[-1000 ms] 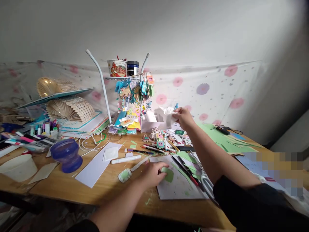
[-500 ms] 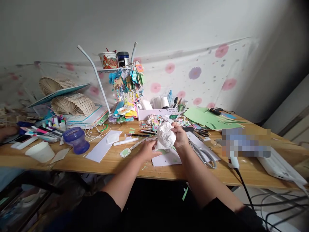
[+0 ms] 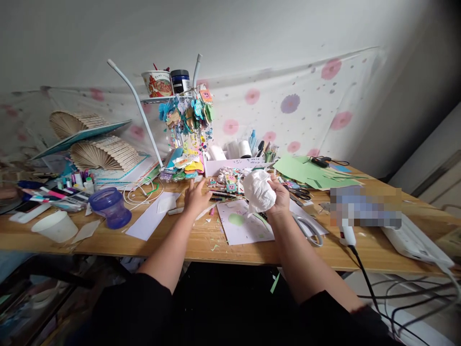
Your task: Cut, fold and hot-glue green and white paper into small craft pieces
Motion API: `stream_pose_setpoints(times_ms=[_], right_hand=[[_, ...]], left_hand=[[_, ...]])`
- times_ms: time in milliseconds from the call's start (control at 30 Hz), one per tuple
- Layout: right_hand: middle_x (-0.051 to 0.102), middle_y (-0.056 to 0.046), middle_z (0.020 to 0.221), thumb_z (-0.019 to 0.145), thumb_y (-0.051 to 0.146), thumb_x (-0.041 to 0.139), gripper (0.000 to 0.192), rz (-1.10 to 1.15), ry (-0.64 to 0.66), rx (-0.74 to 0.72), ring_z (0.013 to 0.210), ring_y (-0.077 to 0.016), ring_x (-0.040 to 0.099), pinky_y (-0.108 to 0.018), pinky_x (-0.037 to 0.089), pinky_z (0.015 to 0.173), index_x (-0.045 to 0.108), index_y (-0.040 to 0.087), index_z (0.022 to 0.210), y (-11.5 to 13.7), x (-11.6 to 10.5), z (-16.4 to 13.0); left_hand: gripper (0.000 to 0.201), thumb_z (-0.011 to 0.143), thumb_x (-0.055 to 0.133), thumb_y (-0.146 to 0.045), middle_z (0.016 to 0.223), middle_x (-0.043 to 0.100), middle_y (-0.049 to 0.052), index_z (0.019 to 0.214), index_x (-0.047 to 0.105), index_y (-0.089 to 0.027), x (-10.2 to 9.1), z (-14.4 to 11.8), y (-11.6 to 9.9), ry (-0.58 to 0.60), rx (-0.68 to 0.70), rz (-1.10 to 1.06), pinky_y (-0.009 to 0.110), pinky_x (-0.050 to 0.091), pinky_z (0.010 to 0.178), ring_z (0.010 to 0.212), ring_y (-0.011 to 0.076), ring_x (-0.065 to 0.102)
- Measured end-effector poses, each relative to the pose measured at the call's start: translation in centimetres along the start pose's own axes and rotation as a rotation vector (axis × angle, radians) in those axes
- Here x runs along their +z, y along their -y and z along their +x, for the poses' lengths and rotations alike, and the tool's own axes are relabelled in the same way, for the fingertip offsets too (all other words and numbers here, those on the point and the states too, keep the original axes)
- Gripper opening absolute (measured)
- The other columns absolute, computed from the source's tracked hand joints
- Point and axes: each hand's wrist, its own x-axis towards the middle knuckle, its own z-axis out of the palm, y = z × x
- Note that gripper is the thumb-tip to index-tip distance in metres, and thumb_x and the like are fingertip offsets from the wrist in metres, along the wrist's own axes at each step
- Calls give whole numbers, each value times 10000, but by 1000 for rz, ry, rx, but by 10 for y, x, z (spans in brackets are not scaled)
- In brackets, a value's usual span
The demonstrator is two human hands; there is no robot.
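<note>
My right hand [image 3: 280,194] holds a crumpled white bundle, seemingly of tissue [image 3: 261,192], above the table. Below it lies a white sheet [image 3: 248,235] bearing a green round shape [image 3: 236,219] and small green scraps. My left hand [image 3: 197,198] reaches over the table left of the sheet, fingers spread, with nothing seen in it. Close to that hand are a white marker [image 3: 175,211], partly hidden by it, and several pencils [image 3: 221,195]. Small decorated paper pieces [image 3: 230,182] are heaped behind them.
A blue translucent cup [image 3: 111,207] and a white paper cup [image 3: 55,227] stand at left. Grey-handled scissors [image 3: 309,231] lie beside my right forearm. A white-handled corded tool [image 3: 347,235] is further right, near a power strip [image 3: 410,242]. A rack [image 3: 135,96] with hanging ornaments stands behind.
My left hand has left the white bundle and moved left with fingers spreading. My right hand has carried the bundle slightly right, uncovering more of the white sheet.
</note>
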Motion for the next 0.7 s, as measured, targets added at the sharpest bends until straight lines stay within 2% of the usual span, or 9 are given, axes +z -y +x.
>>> stream_pose_setpoints(times_ms=[33,67,133,233,300,400,500,600,700], right_hand=[[668,41,754,588,139,630,220,-12,21,14,692,-160,631,-332,519,729,601,242,781,-1,5,-3],[674,36,774,591,151,634,236,-14,35,23,699,-166,635,-339,520,727,615,244,807,-1,11,-7],[685,31,810,597,171,639,270,-24,66,48,719,-175,643,-348,523,727,639,250,855,1,24,-16],[698,22,830,596,180,671,343,-138,91,107,749,-193,654,-355,519,721,658,254,931,9,39,-30],[705,7,839,583,173,709,405,-258,76,143,748,-195,658,-340,509,702,662,246,978,13,42,-39],[709,-13,818,542,180,766,413,-371,60,203,705,-179,650,-297,486,649,683,218,945,16,38,-56],[685,-20,673,525,213,795,253,-456,38,274,570,-159,601,-258,432,512,695,178,755,14,28,-77],[607,3,532,587,275,772,157,-529,-31,291,457,-121,510,-228,354,427,660,170,619,12,21,-100],[610,13,598,602,273,768,208,-638,30,291,491,-110,504,-217,353,439,703,194,783,15,19,-116]], left_hand=[[579,666,693,-302,1467,341,96,1228,564,-244,3,-5,-4,6,48,-92,428,239,1082,1351,321,280],[615,663,705,-323,1462,352,97,1249,540,-235,7,-13,-9,66,108,-238,418,259,1077,1349,308,288],[709,658,724,-351,1408,433,97,1308,464,-243,20,-33,-20,268,120,-627,392,358,1009,1276,284,406],[628,611,767,-346,1137,641,86,1187,552,-221,33,-59,-33,459,-81,-1077,344,470,835,996,239,610],[507,554,802,-323,925,694,62,1007,628,-175,32,-69,-37,409,-225,-1206,312,485,749,799,190,644],[430,526,814,-329,795,695,39,878,647,-147,18,-77,-35,325,-306,-1183,283,475,685,708,169,634],[429,559,791,-390,780,694,36,878,657,-136,-1,-87,-28,369,-268,-1017,259,455,650,721,176,628],[428,574,760,-477,720,673,19,815,655,-139,-14,-101,-23,415,-333,-897,249,444,612,669,161,606],[443,618,697,-567,650,642,17,709,641,-137,-20,-114,-21,500,-402,-834,251,439,594,630,154,586]])
